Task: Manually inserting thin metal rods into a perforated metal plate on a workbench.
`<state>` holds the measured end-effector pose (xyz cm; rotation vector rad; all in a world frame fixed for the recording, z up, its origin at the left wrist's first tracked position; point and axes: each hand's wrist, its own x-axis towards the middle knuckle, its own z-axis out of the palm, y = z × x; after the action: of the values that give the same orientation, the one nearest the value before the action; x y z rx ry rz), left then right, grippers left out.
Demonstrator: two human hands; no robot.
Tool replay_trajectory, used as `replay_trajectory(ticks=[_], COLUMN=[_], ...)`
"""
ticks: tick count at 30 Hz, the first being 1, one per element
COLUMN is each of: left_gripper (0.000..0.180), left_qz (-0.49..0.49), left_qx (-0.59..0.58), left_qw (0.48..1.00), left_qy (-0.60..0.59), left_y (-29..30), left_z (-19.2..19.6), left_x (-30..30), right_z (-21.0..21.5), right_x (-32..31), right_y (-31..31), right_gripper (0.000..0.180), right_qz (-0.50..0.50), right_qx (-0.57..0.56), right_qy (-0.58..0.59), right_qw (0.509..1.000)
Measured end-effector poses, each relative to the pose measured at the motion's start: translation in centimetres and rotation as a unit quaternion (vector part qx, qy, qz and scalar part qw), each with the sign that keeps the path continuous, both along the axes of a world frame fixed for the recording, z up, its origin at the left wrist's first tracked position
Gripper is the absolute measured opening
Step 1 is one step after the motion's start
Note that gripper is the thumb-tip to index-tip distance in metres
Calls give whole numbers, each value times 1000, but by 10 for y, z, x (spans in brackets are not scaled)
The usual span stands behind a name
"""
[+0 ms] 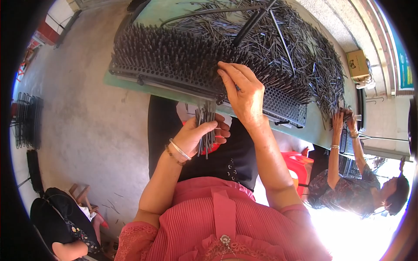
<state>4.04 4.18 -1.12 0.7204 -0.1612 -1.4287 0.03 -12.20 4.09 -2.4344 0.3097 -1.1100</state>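
Observation:
My left hand (193, 135) is closed around a bundle of thin dark rods (205, 116), held upright just in front of the table edge. Above and to the right of it, my right hand (246, 93) reaches over a black perforated rack (283, 109). Its thumb and fingers are pinched together among the rods; whatever is between the fingertips is hidden. Many short dark rods (161, 50) stand upright in the rack's holes, densely at the left and middle. Bare holes show along its near right part.
Behind the rack, a heap of loose dark rods (313, 56) covers much of the green table (146, 15). A black metal frame bar (250, 26) rises over it. At the right, a co-worker's hands (338, 122) work by the heap. A red plastic stool (298, 165) stands below.

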Motion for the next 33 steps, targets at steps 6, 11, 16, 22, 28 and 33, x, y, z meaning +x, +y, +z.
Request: replay_trajectory(ticks=[6, 11, 16, 22, 28, 33], left_gripper=[32, 34, 33, 35, 34, 34], left_qz=[-17, -13, 19, 23, 60, 29], left_qx=[-2, 0, -33, -37, 32, 13], left_qw=[1000, 1000, 998, 998, 998, 999], left_qy=[-23, -26, -53, -47, -4, -31], left_y=[-2, 0, 2, -2, -2, -6], left_z=[4, 5, 14, 20, 4, 3], left_x=[0, 2, 4, 0, 1, 1], right_z=[1, 10, 19, 14, 30, 8], right_x=[1, -4, -30, -36, -14, 12], right_y=[-4, 5, 15, 6, 6, 2], right_gripper=[16, 15, 18, 16, 14, 14], right_qz=[-8, -18, 91, 107, 57, 65], right_qx=[-5, 53, 341, 458, 428, 384], right_qy=[28, 12, 220, 223, -4, -79], right_qw=[1000, 998, 909, 854, 902, 918])
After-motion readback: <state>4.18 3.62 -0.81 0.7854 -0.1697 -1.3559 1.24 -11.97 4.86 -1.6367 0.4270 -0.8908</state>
